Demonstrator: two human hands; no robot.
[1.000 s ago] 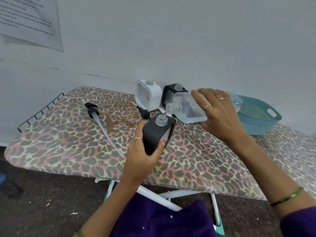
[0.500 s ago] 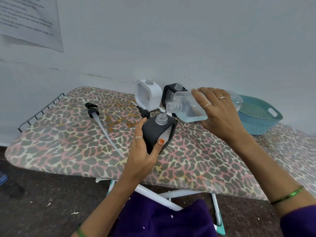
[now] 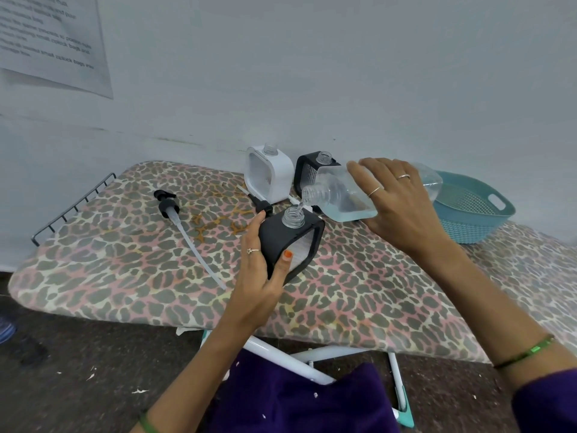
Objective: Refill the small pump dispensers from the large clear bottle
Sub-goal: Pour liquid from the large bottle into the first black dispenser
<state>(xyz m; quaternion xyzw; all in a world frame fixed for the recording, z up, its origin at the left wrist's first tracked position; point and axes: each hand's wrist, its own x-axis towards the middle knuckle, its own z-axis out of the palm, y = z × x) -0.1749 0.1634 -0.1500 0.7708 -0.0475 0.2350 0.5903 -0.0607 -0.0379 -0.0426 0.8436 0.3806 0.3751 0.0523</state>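
Note:
My left hand (image 3: 257,276) grips a small black dispenser (image 3: 282,242), tilted, its clear open neck facing up. My right hand (image 3: 396,207) holds the large clear bottle (image 3: 338,195) almost on its side, mouth just above that neck. A thin stream of pale blue liquid runs from the bottle into the dispenser. Behind them a white dispenser (image 3: 270,173) and a second black dispenser (image 3: 307,168) stand uncapped by the wall. A black pump head with a long white tube (image 3: 175,214) lies on the board to the left. Another pump head (image 3: 260,205) lies by the white dispenser.
Everything rests on a leopard-print ironing board (image 3: 125,276) with a wire rack (image 3: 71,207) at its left end. A teal perforated basket (image 3: 468,210) sits at the back right. A printed sheet (image 3: 53,42) hangs on the wall.
The large bottle has tipped a little further and its mouth has come over the dispenser's neck; liquid now flows. My left hand has held the dispenser in nearly the same place.

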